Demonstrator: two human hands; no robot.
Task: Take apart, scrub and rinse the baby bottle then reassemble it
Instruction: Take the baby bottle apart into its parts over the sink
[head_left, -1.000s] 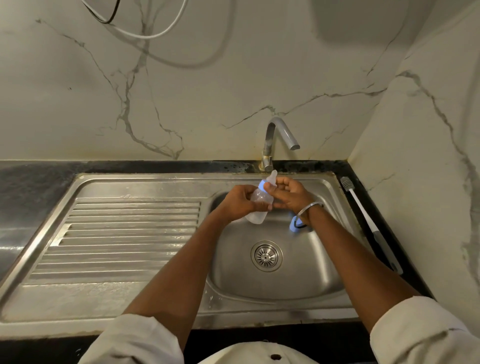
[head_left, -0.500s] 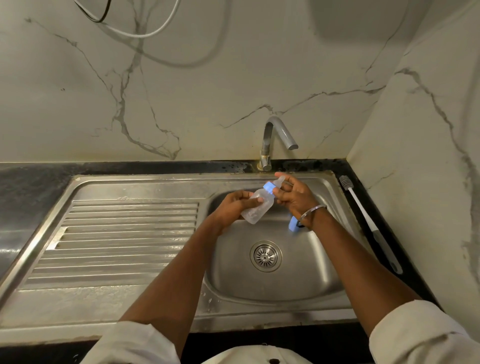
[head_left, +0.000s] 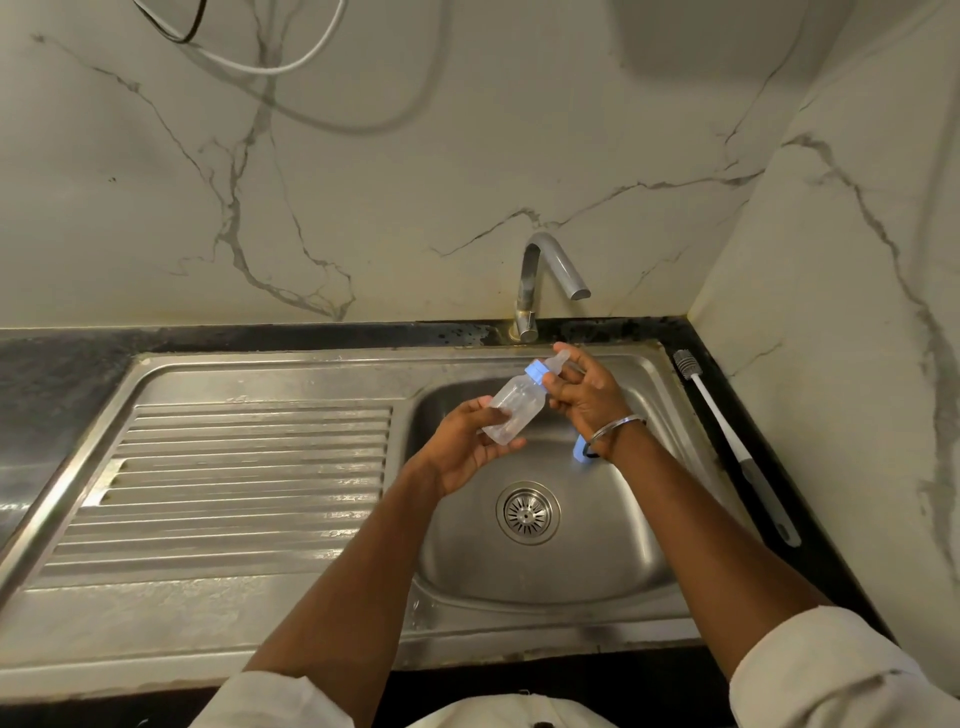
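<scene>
A clear baby bottle (head_left: 511, 408) with a blue collar (head_left: 536, 372) and a pale teat (head_left: 558, 360) is held tilted over the sink basin (head_left: 597, 530), teat pointing up and right. My left hand (head_left: 467, 444) grips the bottle's lower body. My right hand (head_left: 587, 395) holds the collar end between thumb and fingers. A blue cap-like part (head_left: 581, 448) lies in the basin, partly hidden behind my right wrist.
A bottle brush (head_left: 727, 434) with a white and grey handle lies on the dark counter right of the sink. The tap (head_left: 545, 275) stands behind the basin with no water running. The ribbed drainboard (head_left: 234, 483) stretches to the left.
The bottle has tipped from nearly upright to slanted, its base swinging left and down. My right hand has shifted slightly up and right along the collar end.
</scene>
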